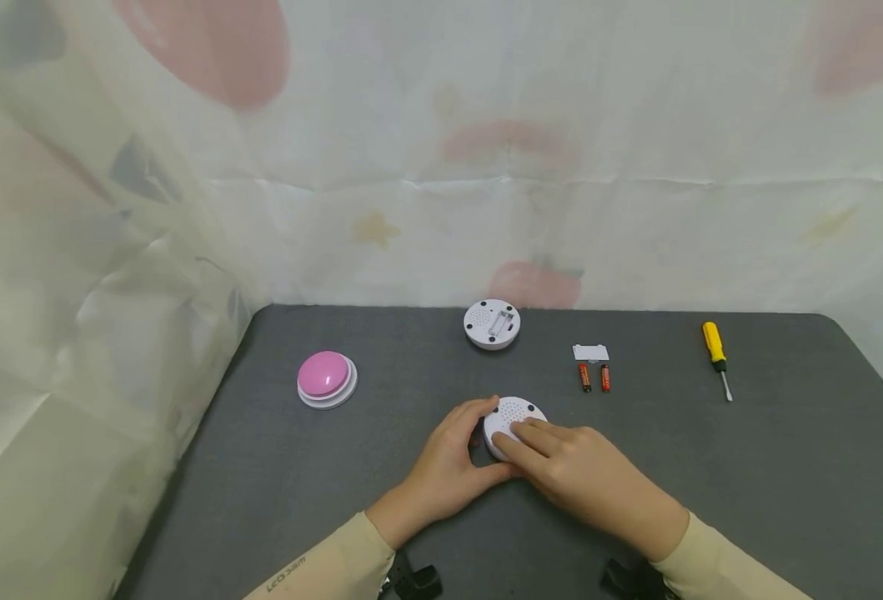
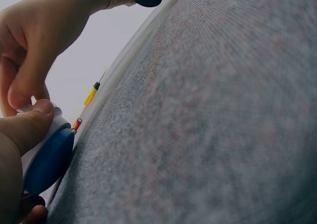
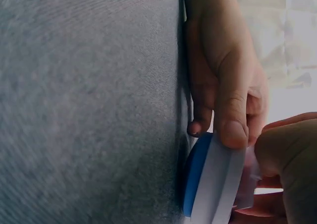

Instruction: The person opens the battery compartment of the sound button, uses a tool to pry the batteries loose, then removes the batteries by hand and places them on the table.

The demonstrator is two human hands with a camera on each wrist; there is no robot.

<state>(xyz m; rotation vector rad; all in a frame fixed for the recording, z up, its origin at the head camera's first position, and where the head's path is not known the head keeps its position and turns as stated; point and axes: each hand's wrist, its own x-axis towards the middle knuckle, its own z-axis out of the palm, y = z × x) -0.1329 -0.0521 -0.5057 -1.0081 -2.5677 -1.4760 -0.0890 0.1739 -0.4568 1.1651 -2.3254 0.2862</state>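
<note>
My left hand (image 1: pixel 452 458) grips a round white push-button light (image 1: pixel 511 411) by its rim, thumb on the near side and fingers on the far side. Its perforated back faces up, and its blue dome (image 2: pixel 49 159) points down towards the table. Over that back, my right hand (image 1: pixel 572 467) pinches a thin, pale battery cover (image 3: pixel 247 182), which stands out from the back in the right wrist view. The right fingers hide the battery compartment. A second white button light (image 1: pixel 492 323) lies back up behind, its battery slot bare.
A pink-domed button light (image 1: pixel 324 377) sits dome up at the left. Right of centre lie a loose white cover (image 1: pixel 590 352) and two red batteries (image 1: pixel 585 377). A yellow-handled screwdriver (image 1: pixel 715 350) lies farther right on the grey table (image 1: pixel 786 467). Printed curtains hang behind and at the left.
</note>
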